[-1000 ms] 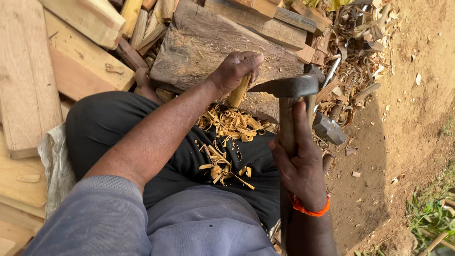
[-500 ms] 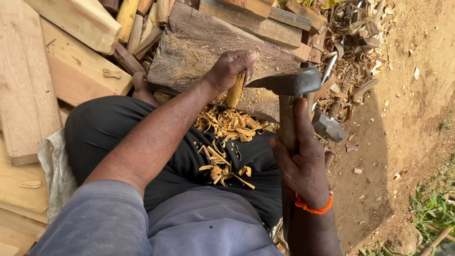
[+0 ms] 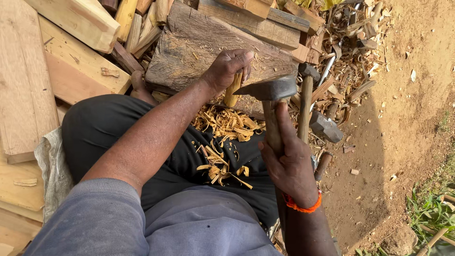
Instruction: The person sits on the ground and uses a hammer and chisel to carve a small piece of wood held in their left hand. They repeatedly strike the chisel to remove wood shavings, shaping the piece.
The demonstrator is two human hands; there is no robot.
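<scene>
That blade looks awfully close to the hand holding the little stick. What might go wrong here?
1. The left hand grips the small wooden stick right beside the adze head, so a slipped stroke might catch the fingers.
2. The stick stands over the lap, where shavings lie; a glancing blow might reach the leg.
3. The right hand grips the handle alone, which may limit control.
</scene>
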